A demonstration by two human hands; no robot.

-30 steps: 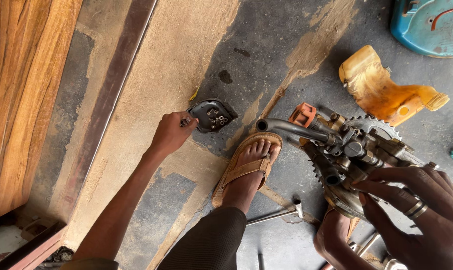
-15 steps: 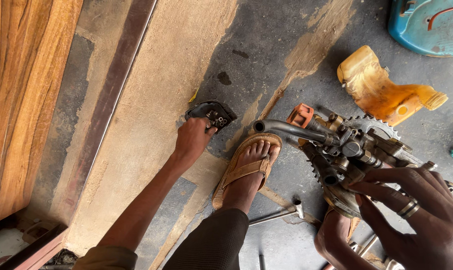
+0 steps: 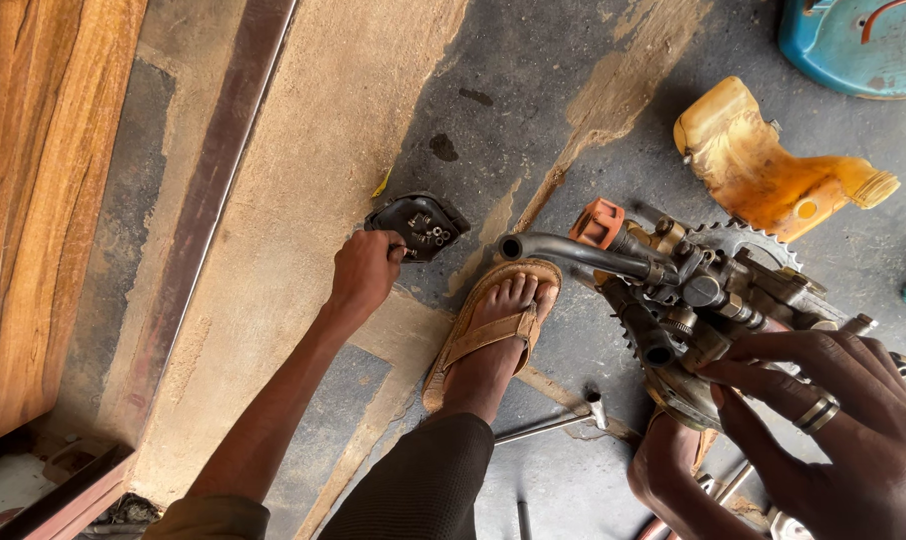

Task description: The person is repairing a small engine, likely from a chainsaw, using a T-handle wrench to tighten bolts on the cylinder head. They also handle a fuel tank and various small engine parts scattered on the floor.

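Where the head view looks down on the concrete floor (image 3: 533, 100), your left hand (image 3: 363, 272) reaches out at arm's length and its curled fingers close on the near edge of the black cover (image 3: 423, 222), a small plate that lies flat with a cluster of small screws in it. It sits just beyond the toes of the sandalled foot (image 3: 498, 320). Your right hand (image 3: 833, 420) rests with fingers spread and unclenched on the engine assembly (image 3: 693, 300), which stands on the floor to the right of the foot; a third hand (image 3: 673, 470) grips the assembly from beneath, and whose it is cannot be told. The step in hand reads as taking hold of the cover while the assembly is steadied. Judged from this, lifting the cover calls for keeping it level so that the loose screws stay in it. For edges, mind the toothed sprocket (image 3: 743, 240) and the open end of the bent pipe (image 3: 563, 250), which juts toward the cover. A metal rod (image 3: 543, 425) lies behind the heel. Open room lies on the pale strip left of the cover, up to the wooden panel (image 3: 43, 200); the yellow tank (image 3: 763, 170) stands well apart at upper right.
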